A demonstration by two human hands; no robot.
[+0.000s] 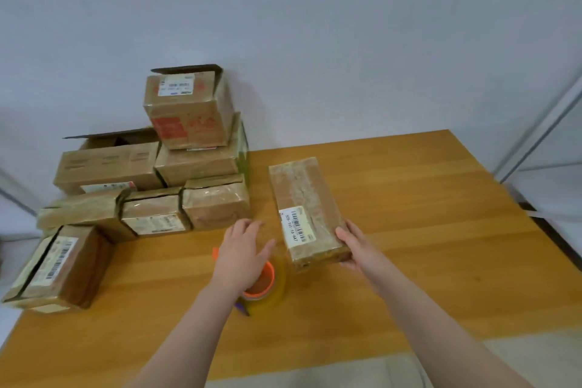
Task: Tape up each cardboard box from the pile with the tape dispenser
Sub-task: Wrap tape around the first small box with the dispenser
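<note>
In the head view, my right hand (356,244) grips the near end of the long box (307,211), which lies mid-table, apart from the pile (176,167) at the back left corner. The box looks light, stiff and tape-slick, so I'd hold it by its corners. My left hand (244,249) hovers with fingers spread, grasping nothing, over the tape dispenser (267,285) just beside the box. The table (425,230) has open room toward its right edge.

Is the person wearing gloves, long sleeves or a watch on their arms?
No. The left hand and the right hand are bare: no gloves, and no rings that can be made out. The left forearm and the right forearm show no sleeve, watch or bracelet down to the picture's edge.
</note>
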